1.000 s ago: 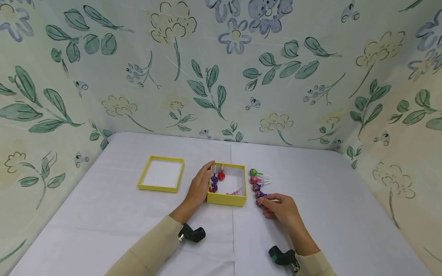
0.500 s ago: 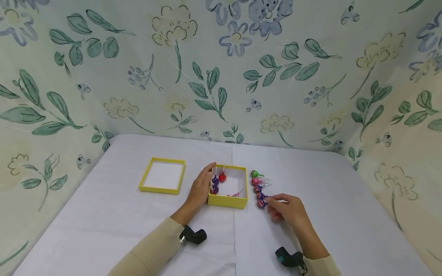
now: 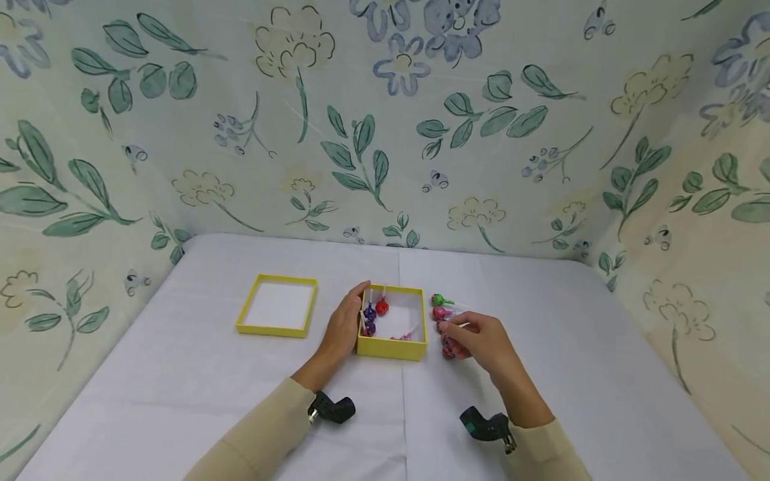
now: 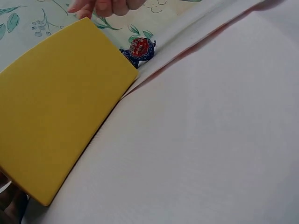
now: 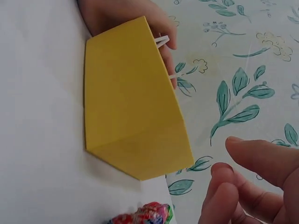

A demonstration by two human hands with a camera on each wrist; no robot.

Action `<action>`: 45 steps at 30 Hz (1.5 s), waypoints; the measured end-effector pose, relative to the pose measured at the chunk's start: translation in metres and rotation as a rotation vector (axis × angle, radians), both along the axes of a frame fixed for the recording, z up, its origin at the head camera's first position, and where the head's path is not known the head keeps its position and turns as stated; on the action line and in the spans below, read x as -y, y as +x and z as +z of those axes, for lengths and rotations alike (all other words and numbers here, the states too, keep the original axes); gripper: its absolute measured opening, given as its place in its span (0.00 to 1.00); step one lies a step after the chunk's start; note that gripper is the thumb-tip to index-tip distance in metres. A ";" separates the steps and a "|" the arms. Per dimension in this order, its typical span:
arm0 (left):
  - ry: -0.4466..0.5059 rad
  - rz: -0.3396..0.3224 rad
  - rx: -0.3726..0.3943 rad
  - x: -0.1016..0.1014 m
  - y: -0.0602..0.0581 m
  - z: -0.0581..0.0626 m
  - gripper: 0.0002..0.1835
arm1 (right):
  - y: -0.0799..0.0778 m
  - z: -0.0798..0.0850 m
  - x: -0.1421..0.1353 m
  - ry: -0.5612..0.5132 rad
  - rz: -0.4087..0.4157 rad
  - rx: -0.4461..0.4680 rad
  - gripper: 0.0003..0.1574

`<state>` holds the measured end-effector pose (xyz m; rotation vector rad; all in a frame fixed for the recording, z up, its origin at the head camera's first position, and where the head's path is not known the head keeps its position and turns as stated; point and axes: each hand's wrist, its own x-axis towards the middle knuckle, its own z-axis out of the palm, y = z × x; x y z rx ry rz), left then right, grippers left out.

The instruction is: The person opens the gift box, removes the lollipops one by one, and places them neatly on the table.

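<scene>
A yellow box [image 3: 391, 348] without its lid stands mid-table with several wrapped lollipops inside: a red lollipop [image 3: 381, 306], purple lollipops [image 3: 369, 312] at the left and a pink lollipop [image 3: 404, 336] near the front wall. My left hand [image 3: 341, 327] holds the box by its left side; part of its grip is hidden. Right of the box lies a column of lollipops, with a green lollipop [image 3: 438, 300] at the far end, then a pink lollipop [image 3: 440, 313]. Over the nearer, dark-wrapped lollipops [image 3: 448, 351] hovers my right hand [image 3: 481, 341], thumb and fingers apart in the right wrist view.
The yellow-rimmed lid [image 3: 277, 330] lies to the left of the box, its white inner face up. A white cloth [image 3: 180, 387] with a fold line covers the table. Floral fabric walls [image 3: 385, 133] stand behind and at both sides.
My right hand first drew back from the nearest lollipops, leaving them on the cloth, then moved farther up the column toward the middle one. The left hand stays at the box.
</scene>
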<state>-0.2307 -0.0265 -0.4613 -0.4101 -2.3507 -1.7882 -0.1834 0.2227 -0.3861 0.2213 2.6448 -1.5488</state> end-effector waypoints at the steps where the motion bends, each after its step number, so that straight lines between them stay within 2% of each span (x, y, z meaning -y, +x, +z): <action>1: 0.001 -0.001 -0.004 0.001 0.000 0.000 0.25 | -0.002 0.001 0.005 -0.008 0.007 -0.001 0.19; 7: -0.018 -0.008 -0.007 0.002 -0.001 -0.001 0.26 | -0.010 0.009 0.028 -0.050 0.068 -0.035 0.15; 12: 0.004 -0.003 -0.019 0.001 -0.002 -0.001 0.25 | -0.017 0.012 0.046 -0.062 0.125 -0.078 0.12; 19: -0.006 0.006 0.019 0.001 -0.002 -0.004 0.25 | -0.025 0.012 0.069 -0.086 0.163 -0.096 0.13; 26: 0.011 -0.003 -0.006 0.002 -0.004 -0.002 0.25 | -0.034 0.010 0.084 -0.114 0.208 -0.092 0.14; 40: -0.013 0.003 0.005 0.002 -0.002 -0.005 0.24 | -0.047 -0.007 0.101 0.085 0.197 -0.152 0.10; 45: -0.019 0.006 -0.018 0.003 -0.004 -0.004 0.24 | -0.050 -0.012 0.107 0.132 0.226 -0.223 0.10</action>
